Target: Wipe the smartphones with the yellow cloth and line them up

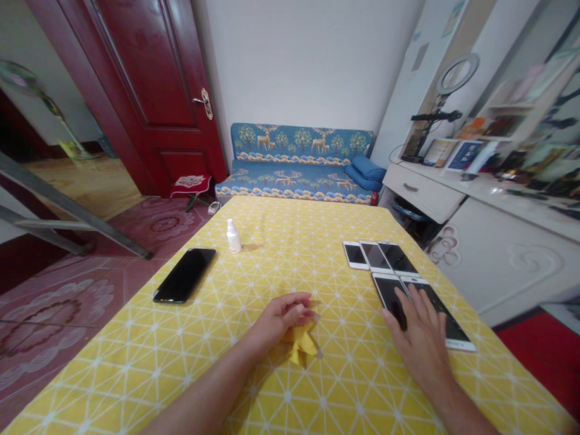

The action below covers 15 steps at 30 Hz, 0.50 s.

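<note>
A crumpled yellow cloth [301, 345] is bunching out beneath the left-hand grip [280, 320], whose fingers are curling narrowly around it while one soft corner droops to the tabletop [290, 241]. The right-hand grip [421, 338] is spreading wide and holding nothing, its fingertips [397, 295] resting on two large white-framed smartphones [446, 320] lying side by side. Just beyond them, three smaller phones [375, 255] are lying in a slanted row, edges touching, with their glass catching the light.

The large phones are sitting near the tabletop's right edge, while a broad stretch of yellow fabric with a white lattice print is running between the two hands and towards the far end. Left of the cloth, a glossy black smartphone [184, 275] is lying at an angle near the left edge. A small white plastic spray bottle [233, 237] is standing upright between that phone and the row of smaller phones, well apart from both hands.

Past the far edge, a blue deer-print sofa [294, 142] is standing against the wall, and pink patterned floor tiles [58, 302] are spreading along the left side.
</note>
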{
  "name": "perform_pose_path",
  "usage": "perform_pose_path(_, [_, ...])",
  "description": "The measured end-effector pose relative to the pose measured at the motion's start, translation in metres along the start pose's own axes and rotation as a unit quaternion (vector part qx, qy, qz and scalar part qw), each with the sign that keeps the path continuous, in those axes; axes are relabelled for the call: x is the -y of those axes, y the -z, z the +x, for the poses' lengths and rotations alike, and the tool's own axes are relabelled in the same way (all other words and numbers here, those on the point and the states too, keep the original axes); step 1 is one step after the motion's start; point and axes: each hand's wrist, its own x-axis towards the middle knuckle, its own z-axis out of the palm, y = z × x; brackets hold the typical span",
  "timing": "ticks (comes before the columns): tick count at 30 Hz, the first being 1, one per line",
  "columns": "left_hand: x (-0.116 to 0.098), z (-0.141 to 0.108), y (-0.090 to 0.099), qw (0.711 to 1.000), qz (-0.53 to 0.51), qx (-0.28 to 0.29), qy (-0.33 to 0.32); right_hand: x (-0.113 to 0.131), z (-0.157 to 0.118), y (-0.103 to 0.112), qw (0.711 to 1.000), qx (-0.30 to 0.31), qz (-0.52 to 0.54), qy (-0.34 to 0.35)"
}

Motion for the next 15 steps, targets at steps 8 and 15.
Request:
perform_pose_path(8, [-0.003, 0.006, 0.005, 0.997, 0.016, -0.069, -0.029, 0.122, -0.012, 0.025, 0.926, 0.212, 0.197, 0.243])
perform_pose_path(15, [-0.029, 0.009, 0.067, 0.876, 0.336, -0.278, -0.206, 0.180, -0.014, 0.014, 0.892, 0.284, 0.233, 0.265])
